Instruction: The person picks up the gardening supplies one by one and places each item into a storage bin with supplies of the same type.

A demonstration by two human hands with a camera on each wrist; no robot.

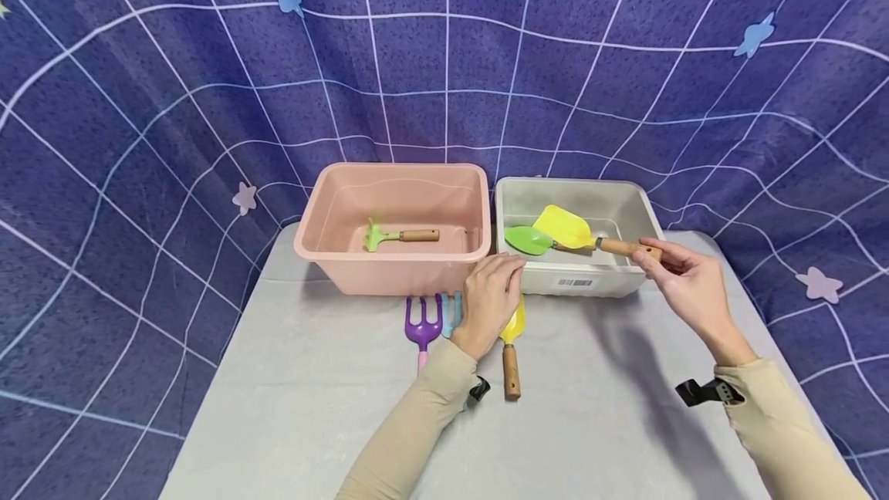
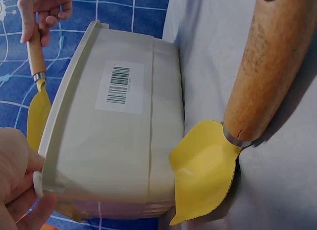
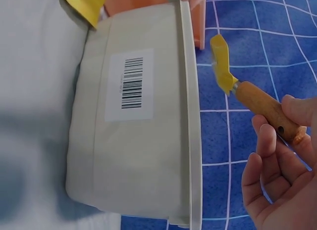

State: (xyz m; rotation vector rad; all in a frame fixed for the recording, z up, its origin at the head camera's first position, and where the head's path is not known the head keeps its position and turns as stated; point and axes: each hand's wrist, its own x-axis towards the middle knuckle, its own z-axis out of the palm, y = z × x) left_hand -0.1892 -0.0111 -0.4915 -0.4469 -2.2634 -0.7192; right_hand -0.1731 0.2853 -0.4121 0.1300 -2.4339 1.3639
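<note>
My right hand (image 1: pixel 691 284) pinches the end of a wooden handle of a yellow hand shovel (image 1: pixel 566 227), held over the light grey bin (image 1: pixel 535 279). In the right wrist view the shovel (image 3: pixel 223 62) hangs beside the bin's rim, apart from it. At the front left corner of the bin, my left hand (image 1: pixel 489 299) grips the rim; the left wrist view shows its fingers (image 2: pixel 37 210) around the edge. A green trowel (image 1: pixel 529 240) lies in the bin. A yellow trowel (image 1: pixel 511 353) with a wooden handle lies on the table below my left hand.
To the left stands a pink bin (image 1: pixel 396 272) with a small green rake (image 1: pixel 375 235) in it. A purple hand fork (image 1: pixel 424 330) and a light blue fork (image 1: pixel 450 313), partly hidden by my left arm, lie on the grey-covered table (image 1: pixel 292 392). A blue patterned curtain (image 1: pixel 417 45) hangs behind.
</note>
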